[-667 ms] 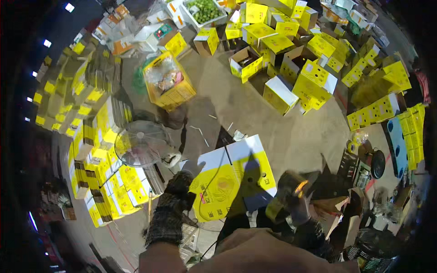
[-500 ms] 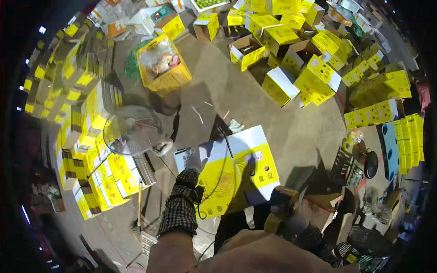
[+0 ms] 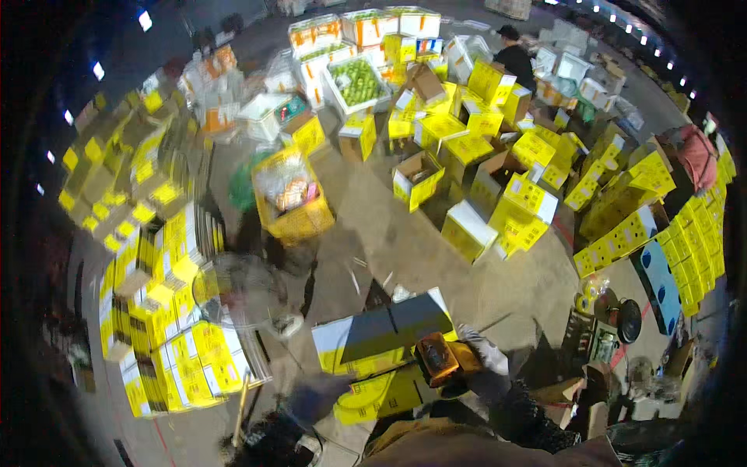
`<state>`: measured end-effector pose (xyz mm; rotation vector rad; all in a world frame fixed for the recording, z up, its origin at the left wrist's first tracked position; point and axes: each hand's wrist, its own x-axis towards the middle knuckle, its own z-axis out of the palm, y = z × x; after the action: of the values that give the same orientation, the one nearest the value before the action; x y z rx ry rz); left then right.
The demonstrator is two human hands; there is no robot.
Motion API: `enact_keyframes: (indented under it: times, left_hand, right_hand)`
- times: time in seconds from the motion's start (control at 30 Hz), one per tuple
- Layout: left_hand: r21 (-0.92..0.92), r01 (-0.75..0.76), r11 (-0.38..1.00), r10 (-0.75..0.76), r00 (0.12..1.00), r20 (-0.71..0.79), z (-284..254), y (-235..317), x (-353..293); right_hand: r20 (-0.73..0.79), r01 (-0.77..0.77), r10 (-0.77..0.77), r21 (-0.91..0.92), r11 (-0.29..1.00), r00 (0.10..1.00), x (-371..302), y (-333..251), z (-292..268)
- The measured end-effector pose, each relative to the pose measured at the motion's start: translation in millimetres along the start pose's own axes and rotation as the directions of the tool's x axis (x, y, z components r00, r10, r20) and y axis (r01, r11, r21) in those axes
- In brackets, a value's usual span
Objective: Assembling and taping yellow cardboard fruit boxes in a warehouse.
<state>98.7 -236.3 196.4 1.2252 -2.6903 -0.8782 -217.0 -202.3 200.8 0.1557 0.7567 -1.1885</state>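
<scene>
A yellow-and-white cardboard carton [image 3: 385, 395] lies in front of me, with a long panel standing up along its far side. My right hand [image 3: 489, 364] wears a pale glove and is closed around a boxy orange-brown tool with dark edges [image 3: 437, 359]. I cannot make out the tool's kind. It is over the right part of the carton. My left hand [image 3: 317, 397] is smeared by motion at the carton's left end. Its fingers cannot be made out, nor whether it touches the cardboard.
A round wire-grille fan [image 3: 240, 289] stands at the left, before stacks of flat yellow cartons [image 3: 191, 362]. Ahead is a yellow box of plastic-wrapped things [image 3: 294, 226]. Open cartons [image 3: 471, 229] crowd the far right, near a person [image 3: 513, 62]. A foam box holds green produce [image 3: 358, 82].
My view has tilted up, showing more of the far side. The carton's far panel now stands up. My right hand has brought the tool left over the carton; my left has drawn back towards me.
</scene>
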Motion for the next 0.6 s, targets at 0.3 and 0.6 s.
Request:
enact_keyframes:
  times: [0.3,0.6]
  left_hand:
    - [-0.870,0.242,0.429,-0.077,0.970,0.231,45,-100,14]
    - [-0.173,0.667,0.725,-0.635,0.744,0.207,-17,-26,21]
  right_hand:
    - [0.215,-0.012,0.166,-0.579,0.815,0.962,35,-13,-63]
    - [0.180,-0.251,0.435,-0.603,0.757,0.882,35,-23,-81]
